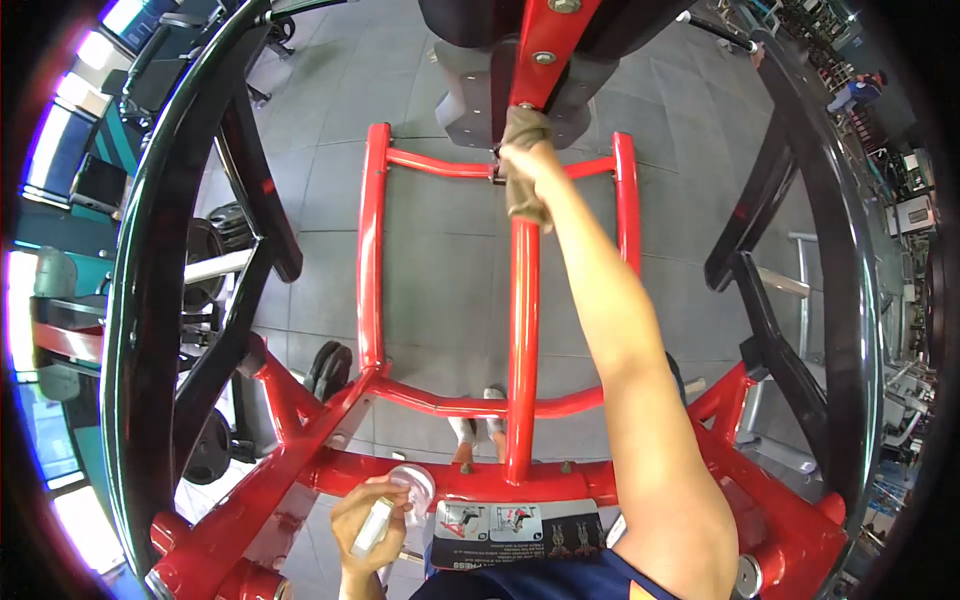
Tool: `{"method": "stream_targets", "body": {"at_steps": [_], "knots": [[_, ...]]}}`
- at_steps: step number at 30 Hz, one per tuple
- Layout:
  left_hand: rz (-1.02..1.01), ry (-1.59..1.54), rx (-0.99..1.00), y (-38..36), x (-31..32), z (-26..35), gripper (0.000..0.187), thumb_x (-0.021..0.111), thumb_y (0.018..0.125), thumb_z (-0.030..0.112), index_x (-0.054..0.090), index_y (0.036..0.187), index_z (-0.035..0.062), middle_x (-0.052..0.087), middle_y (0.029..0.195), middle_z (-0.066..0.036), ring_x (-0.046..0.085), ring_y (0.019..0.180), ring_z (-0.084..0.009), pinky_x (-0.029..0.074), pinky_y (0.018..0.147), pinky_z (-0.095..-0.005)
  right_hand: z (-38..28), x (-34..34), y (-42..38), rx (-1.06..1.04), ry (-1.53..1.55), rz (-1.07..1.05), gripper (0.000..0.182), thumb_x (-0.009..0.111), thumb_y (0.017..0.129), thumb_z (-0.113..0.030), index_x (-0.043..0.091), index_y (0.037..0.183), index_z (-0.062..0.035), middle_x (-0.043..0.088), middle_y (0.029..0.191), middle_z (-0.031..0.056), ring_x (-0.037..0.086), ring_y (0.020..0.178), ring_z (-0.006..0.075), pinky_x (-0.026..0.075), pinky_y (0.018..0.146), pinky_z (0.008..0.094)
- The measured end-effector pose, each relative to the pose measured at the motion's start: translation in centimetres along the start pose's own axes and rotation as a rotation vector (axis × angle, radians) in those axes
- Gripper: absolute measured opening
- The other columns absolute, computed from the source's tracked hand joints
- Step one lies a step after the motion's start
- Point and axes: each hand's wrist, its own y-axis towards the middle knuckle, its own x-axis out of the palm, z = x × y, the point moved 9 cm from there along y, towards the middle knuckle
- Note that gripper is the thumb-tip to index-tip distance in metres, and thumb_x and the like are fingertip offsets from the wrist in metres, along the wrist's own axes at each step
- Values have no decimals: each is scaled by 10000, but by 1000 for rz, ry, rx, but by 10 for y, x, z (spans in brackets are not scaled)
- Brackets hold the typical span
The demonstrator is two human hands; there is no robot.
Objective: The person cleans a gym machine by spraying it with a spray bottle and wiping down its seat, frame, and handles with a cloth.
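In the head view, the right hand (535,165), slightly blurred, closes over a brown cloth (526,128) against the red bar (524,340), upper centre; at lower left, the left hand (362,520) curls its fingers around a pale container (373,528).

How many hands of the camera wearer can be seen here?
2: the left hand holds a whitish object; the right hand holds a brown cloth against the red bar.
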Motion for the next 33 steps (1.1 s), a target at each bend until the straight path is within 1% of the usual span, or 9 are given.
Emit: {"method": "stream_targets", "body": {"at_steps": [4, 9, 13, 16, 18, 20, 22, 27, 33], "knots": [[-63, -31, 35, -10, 6, -4, 182, 631, 669, -45, 720, 819, 4, 715, 841, -120, 715, 783, -262, 561, 826, -397, -3, 3, 16, 292, 541, -381, 333, 838, 700, -208, 673, 963, -88, 676, 778, 120, 657, 608, 217, 562, 625, 375], [-38, -64, 14, -9, 6, -6, 81, 608, 807, -42, 688, 816, -50, 680, 833, -154, 673, 615, -179, 559, 617, -293, 40, 15, -58, 181, 808, -291, 653, 629, 811, -720, 672, 1109, -142, 674, 950, 31, 656, 847, 148, 551, 699, 324], [-82, -104, 135, 2, 7, 1, 87, 603, 758, -56, 681, 795, -43, 682, 830, -150, 667, 627, -198, 552, 625, -296, 78, 15, -195, 223, 720, -228, 837, 465, 814, -841, 590, 1277, -156, 655, 1075, 51, 650, 881, 175, 543, 785, 337], [-71, -196, 14, 2, 10, -4, 146, 595, 704, -70, 684, 806, -15, 696, 820, -139, 692, 720, -224, 564, 775, -389, 141, 10, -277, 367, 579, -212, 875, 512, 913, -688, 382, 1467, -25, 512, 1361, 160, 487, 1272, 241, 397, 1064, 385], [-75, -159, 93, 6, 9, 6, 169, 610, 675, -69, 687, 810, -3, 705, 829, -140, 698, 732, -243, 559, 820, -404, 64, -13, -327, -169, -89, 27, 870, 529, 928, -596, 349, 1455, 72, 276, 1534, 289, 309, 1423, 400, 289, 1154, 453], [-65, -145, 108, 3, 5, 10, 189, 619, 652, -67, 690, 810, 8, 713, 839, -140, 704, 743, -258, 554, 854, -410, 23, 9, -375, -580, -632, -67, 850, 538, 907, -615, 356, 1503, -37, 72, 1579, 351, 89, 1397, 640, 149, 1113, 712], [-55, -157, 64, -3, 1, 5, 202, 623, 635, -65, 692, 807, 17, 720, 849, -139, 707, 751, -268, 549, 876, -408, 31, 31, -367, -382, -895, -258, 801, 537, 907, -614, 389, 1502, -99, 78, 1583, 337, 82, 1388, 654, 114, 1071, 775], [19, -150, 69, -23, -20, -4, 224, 617, 598, -45, 693, 798, 23, 722, 835, -127, 707, 746, -265, 537, 892, -419, -26, 37, -244, -651, -1261, -101, 719, 698, 707, -382, 582, 1349, -79, 154, 1616, 221, 40, 1442, 578, 100, 1104, 754], [21, -159, 67, -33, -23, -6, 201, 618, 580, -33, 680, 763, 21, 725, 813, -125, 715, 759, -267, 537, 889, -441, -31, 82, -92, -621, -2044, -337, 707, 556, 791, -660, 647, 1317, -195, 263, 1610, 144, 71, 1492, 464, -47, 1116, 731]]}}
